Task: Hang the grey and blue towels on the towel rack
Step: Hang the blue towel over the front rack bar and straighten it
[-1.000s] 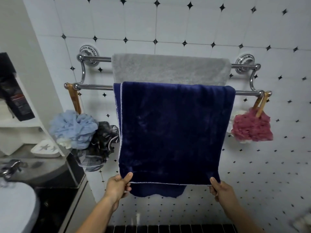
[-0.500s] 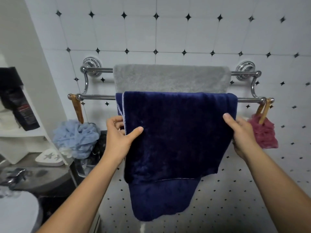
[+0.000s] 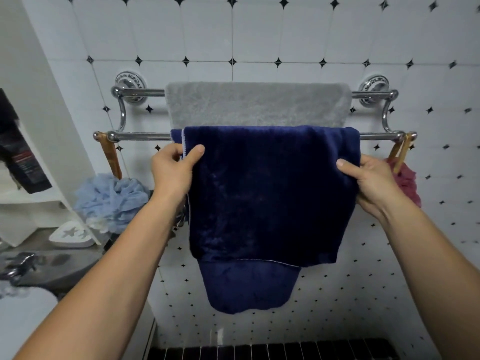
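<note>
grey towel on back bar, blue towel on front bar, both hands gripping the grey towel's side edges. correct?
Not quite. In the head view the left hand and right hand pinch the side edges of the blue towel, not the grey one. The grey towel hangs untouched on the back bar; the blue one is over the front bar.

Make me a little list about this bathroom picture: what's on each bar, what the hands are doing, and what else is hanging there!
Back bar: grey towel draped over it
Front bar: blue towel draped over it, back layer hanging lower than the front
Left hand: pinching the blue towel's left edge near the top
Right hand: gripping the blue towel's right edge
Towel rack: shiny metal, two bars, fixed to the tiled wall
Hanging left: light blue bath sponge
Hanging right: red bath sponge, partly behind the right hand
</note>
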Available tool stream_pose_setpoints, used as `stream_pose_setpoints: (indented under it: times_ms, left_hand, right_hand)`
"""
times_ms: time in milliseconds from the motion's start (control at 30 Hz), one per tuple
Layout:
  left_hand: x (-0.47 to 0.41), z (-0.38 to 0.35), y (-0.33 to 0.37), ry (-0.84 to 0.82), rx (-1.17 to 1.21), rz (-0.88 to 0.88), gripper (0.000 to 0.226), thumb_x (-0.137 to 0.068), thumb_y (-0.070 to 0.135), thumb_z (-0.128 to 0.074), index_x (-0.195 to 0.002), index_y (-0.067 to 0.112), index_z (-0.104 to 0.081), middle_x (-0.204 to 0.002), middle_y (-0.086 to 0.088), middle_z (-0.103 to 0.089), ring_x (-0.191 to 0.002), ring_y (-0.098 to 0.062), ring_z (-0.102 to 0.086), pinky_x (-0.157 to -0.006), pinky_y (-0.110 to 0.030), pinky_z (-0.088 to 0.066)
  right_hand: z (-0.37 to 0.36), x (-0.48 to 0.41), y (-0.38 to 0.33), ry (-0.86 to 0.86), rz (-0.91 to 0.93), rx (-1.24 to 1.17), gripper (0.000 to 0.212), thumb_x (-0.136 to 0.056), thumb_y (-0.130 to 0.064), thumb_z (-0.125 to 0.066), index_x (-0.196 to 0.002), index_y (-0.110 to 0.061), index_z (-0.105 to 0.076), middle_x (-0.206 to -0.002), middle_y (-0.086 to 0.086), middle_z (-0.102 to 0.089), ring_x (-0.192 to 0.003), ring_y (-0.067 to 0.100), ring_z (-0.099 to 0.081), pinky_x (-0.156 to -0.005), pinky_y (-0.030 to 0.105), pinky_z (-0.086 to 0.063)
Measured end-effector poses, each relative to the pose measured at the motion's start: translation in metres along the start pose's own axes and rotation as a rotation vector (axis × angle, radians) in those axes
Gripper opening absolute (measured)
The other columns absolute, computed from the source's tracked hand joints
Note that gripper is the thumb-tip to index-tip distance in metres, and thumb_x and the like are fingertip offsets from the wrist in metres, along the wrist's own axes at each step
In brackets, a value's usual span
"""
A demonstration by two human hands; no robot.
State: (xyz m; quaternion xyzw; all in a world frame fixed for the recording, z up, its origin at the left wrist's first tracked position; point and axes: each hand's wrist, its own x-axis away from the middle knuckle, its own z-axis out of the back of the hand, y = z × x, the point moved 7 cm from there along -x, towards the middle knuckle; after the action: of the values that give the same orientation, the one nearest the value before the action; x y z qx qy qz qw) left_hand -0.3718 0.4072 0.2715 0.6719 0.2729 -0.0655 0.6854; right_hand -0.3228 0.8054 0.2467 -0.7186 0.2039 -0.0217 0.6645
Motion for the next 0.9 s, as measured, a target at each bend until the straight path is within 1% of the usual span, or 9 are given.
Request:
stream_pose_setpoints:
  times_ms: [100,267,333,400,467,567,700,833,900]
  left_hand:
    - [0.001,0.006,-0.010,-0.039,0.031,0.058,0.026,-0.078,0.027,-0.076,-0.055,0.026,-0.063,-0.057,0.013,-0.062,-0.055,-0.004,-0.057,-0.053,-0.021,-0.048]
    - [0.026,0.027,-0.048,-0.221,0.048,0.153,0.027,-0.081,0.026,-0.075,-0.061,0.019,-0.060,-0.070,-0.003,-0.072,-0.066,-0.019,-0.066,-0.064,-0.036,-0.055]
    - [0.039,0.031,-0.063,-0.280,0.038,0.170,0.035,-0.080,0.031,-0.076,-0.068,0.006,-0.055,-0.076,-0.017,-0.065,-0.069,-0.026,-0.059,-0.069,-0.044,-0.052]
    - [0.048,0.034,-0.075,-0.317,0.030,0.177,0.053,-0.079,0.034,-0.077,-0.075,-0.007,-0.044,-0.077,-0.015,-0.053,-0.070,-0.026,-0.046,-0.066,-0.043,-0.041]
    - [0.056,0.037,-0.086,-0.335,0.003,0.178,0.058,-0.079,0.033,-0.077,-0.077,-0.012,-0.040,-0.079,-0.013,-0.050,-0.070,-0.025,-0.041,-0.066,-0.040,-0.035]
    - [0.072,0.039,-0.102,-0.389,-0.010,0.212,0.062,-0.075,0.037,-0.077,-0.078,-0.014,-0.043,-0.079,-0.011,-0.049,-0.072,-0.025,-0.042,-0.072,-0.039,-0.036]
    - [0.083,0.041,-0.115,-0.428,-0.049,0.203,0.060,-0.073,0.039,-0.076,-0.072,-0.009,-0.040,-0.068,-0.009,-0.030,-0.065,-0.022,-0.029,-0.069,-0.036,-0.029]
    - [0.089,0.040,-0.125,-0.479,-0.037,0.237,0.060,-0.073,0.039,-0.076,-0.074,-0.010,-0.041,-0.072,-0.013,-0.040,-0.069,-0.023,-0.039,-0.072,-0.039,-0.036]
    - [0.088,0.037,-0.122,-0.493,-0.041,0.255,0.056,-0.073,0.040,-0.077,-0.070,-0.004,-0.042,-0.071,-0.009,-0.042,-0.069,-0.020,-0.041,-0.070,-0.037,-0.036]
  right_hand:
    - [0.010,0.006,0.009,0.003,-0.004,-0.031,0.013,-0.083,-0.006,-0.069,-0.096,-0.010,-0.072,-0.088,0.004,-0.078,-0.084,0.021,-0.073,-0.073,0.032,-0.056]
    - [0.026,0.035,0.048,-0.026,-0.073,-0.075,0.034,-0.067,-0.009,-0.077,-0.101,-0.008,-0.075,-0.107,0.012,-0.075,-0.094,0.026,-0.073,-0.074,0.028,-0.058]
    - [0.028,0.048,0.069,-0.044,-0.132,-0.094,0.035,-0.066,-0.009,-0.077,-0.102,-0.009,-0.076,-0.110,0.013,-0.074,-0.099,0.027,-0.071,-0.075,0.027,-0.058]
    - [0.030,0.058,0.085,-0.059,-0.191,-0.105,0.039,-0.067,-0.009,-0.078,-0.106,-0.008,-0.074,-0.114,0.013,-0.073,-0.103,0.028,-0.070,-0.076,0.029,-0.058]
    - [0.033,0.066,0.097,-0.057,-0.228,-0.090,0.046,-0.066,-0.011,-0.080,-0.111,-0.007,-0.072,-0.116,0.012,-0.072,-0.105,0.029,-0.070,-0.076,0.030,-0.059]
    - [0.038,0.076,0.108,-0.059,-0.258,-0.049,0.051,-0.063,-0.014,-0.083,-0.113,-0.008,-0.072,-0.115,0.011,-0.073,-0.104,0.029,-0.070,-0.076,0.030,-0.059]
    - [0.037,0.084,0.113,-0.110,-0.277,0.011,0.050,-0.067,-0.010,-0.079,-0.116,-0.008,-0.069,-0.115,0.011,-0.073,-0.104,0.029,-0.070,-0.077,0.030,-0.060]
    - [0.035,0.083,0.102,-0.190,-0.282,0.150,0.050,-0.069,-0.007,-0.079,-0.118,-0.012,-0.068,-0.110,0.008,-0.075,-0.099,0.027,-0.072,-0.076,0.030,-0.059]
    - [0.033,0.070,0.084,-0.176,-0.268,0.209,0.044,-0.074,-0.008,-0.076,-0.117,-0.012,-0.068,-0.106,0.005,-0.077,-0.098,0.026,-0.072,-0.083,0.037,-0.056]
